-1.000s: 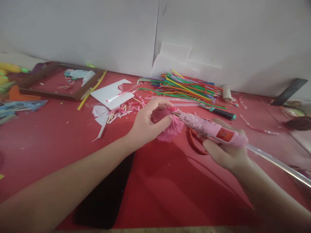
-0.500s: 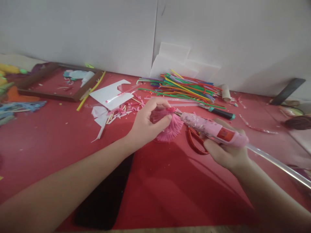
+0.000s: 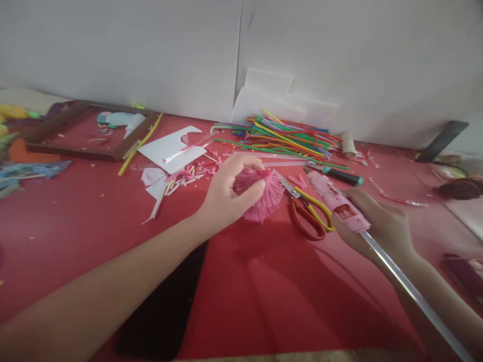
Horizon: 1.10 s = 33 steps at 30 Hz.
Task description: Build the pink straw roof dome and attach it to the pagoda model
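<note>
My left hand (image 3: pixel 230 191) is closed around a pink fringed pompom-like flower (image 3: pixel 266 198), held just above the red table (image 3: pixel 113 216). To its right, my right hand (image 3: pixel 377 226) grips a pink glue gun (image 3: pixel 337 202) with a clear glue stick (image 3: pixel 407 289) trailing from its back. The gun's nozzle points up and left, apart from the flower. Red-and-yellow-handled scissors (image 3: pixel 307 211) lie on the table between my two hands.
A pile of coloured straws (image 3: pixel 287 136) lies at the back by the white wall, with white foam sheets (image 3: pixel 267 98) behind. A cutter with teal caps (image 3: pixel 341 176), white paper (image 3: pixel 169 148), cut straw bits (image 3: pixel 192 171) and a brown frame (image 3: pixel 83 130) lie around. A dark phone-like slab (image 3: pixel 162 311) rests near the front edge.
My right hand has pulled the glue gun away from the flower, to the right and down, uncovering the scissors. My left hand keeps holding the flower in place.
</note>
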Motion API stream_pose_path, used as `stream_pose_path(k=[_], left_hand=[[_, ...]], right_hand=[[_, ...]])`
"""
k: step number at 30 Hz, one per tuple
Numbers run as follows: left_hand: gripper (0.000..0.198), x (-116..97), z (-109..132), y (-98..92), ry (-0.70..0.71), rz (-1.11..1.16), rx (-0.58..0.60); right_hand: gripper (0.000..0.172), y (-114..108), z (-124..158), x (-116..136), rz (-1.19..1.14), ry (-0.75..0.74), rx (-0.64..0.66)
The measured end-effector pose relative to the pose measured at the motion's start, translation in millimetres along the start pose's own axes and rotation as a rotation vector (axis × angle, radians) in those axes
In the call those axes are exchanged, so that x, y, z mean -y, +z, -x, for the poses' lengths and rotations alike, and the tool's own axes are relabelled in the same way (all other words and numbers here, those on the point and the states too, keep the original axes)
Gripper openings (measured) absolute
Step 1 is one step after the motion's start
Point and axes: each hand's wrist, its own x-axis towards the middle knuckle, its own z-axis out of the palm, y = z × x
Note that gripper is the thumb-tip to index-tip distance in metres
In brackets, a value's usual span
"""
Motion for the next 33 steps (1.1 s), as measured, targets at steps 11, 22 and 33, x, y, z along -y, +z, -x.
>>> stream_pose_path(k=[11,22,33], left_hand=[[0.016,-9,-1,-4.7,0.202,-0.354,-0.052],[0.02,-12,0,-4.0,0.22,-0.397,-0.076],[0.012,-14,2,-3.8,0.226,-0.466,-0.115]], right_hand=[[0.032,1,65,-158,-0.013,0.073,0.393],[0.03,9,90,-181,0.126,0.163,0.264],[0.033,16,94,-185,0.241,0.072,0.247]])
